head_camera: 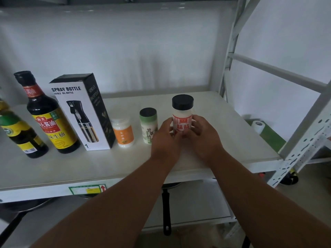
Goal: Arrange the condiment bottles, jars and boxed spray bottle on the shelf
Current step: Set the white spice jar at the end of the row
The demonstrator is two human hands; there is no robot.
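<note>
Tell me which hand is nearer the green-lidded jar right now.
Left. The left hand grips the red-label jar right beside the green-lidded jar, overlapping its lower right edge in this view. The right hand holds the red-label jar's far side, farther away.

White wall (125,42) behind, white metal rack upright (302,153) right, dim light

Box (78,111): "SPRAY BOTTLE", "1"; red-label jar (182,113): "味精".

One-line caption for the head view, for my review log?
Both hands, left hand and right hand, hold a red-labelled jar upright at the right end of a shelf row.
</note>
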